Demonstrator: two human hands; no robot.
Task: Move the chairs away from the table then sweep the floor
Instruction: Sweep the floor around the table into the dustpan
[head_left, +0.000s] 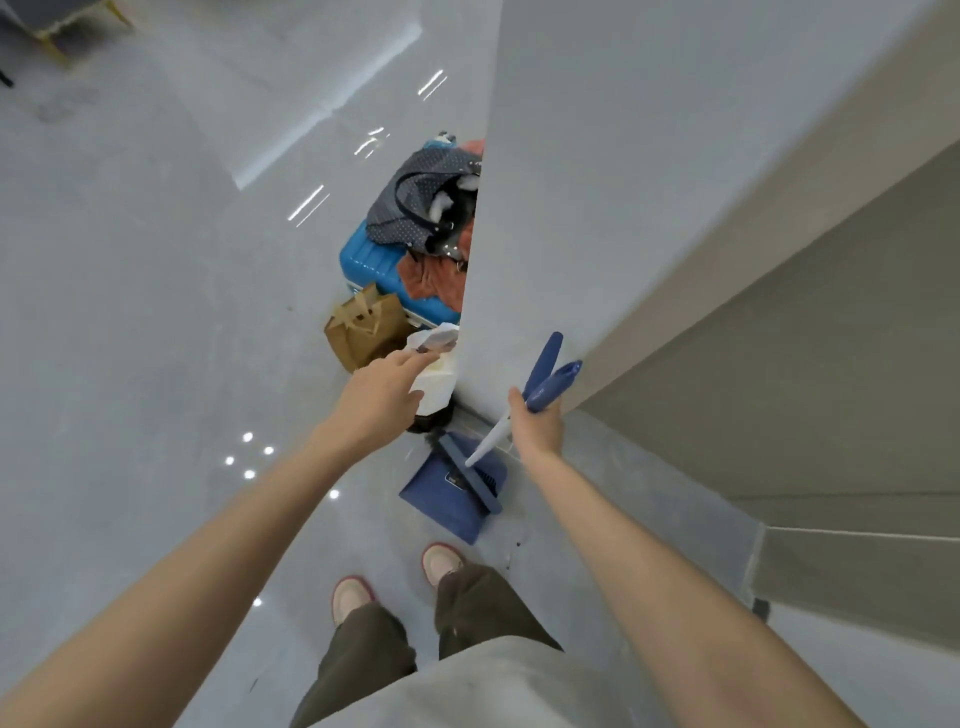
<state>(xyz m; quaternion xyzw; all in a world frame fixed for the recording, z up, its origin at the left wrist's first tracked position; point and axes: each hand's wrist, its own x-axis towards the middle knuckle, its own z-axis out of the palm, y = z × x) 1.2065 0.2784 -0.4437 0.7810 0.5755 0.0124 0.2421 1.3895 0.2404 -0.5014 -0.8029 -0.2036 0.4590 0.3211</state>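
Observation:
My right hand (537, 422) grips two blue handles (545, 376) together; their white shafts run down to a blue dustpan (449, 491) standing on the floor by the wall corner. The brush end is hidden behind the dustpan. My left hand (382, 387) reaches forward, its fingertips on a white object (434, 384) at the corner; whether it grips it is unclear. A chair's gold legs and grey seat (62, 26) show at the top left, far across the glossy grey floor (156, 260).
A wall corner (470, 291) rises just ahead, a grey wall to its right. Behind it lie a blue suitcase (366, 265), a dotted dark bag (421, 197), orange cloth, and a brown paper bag (363, 327). My feet (395, 577) stand close behind the dustpan.

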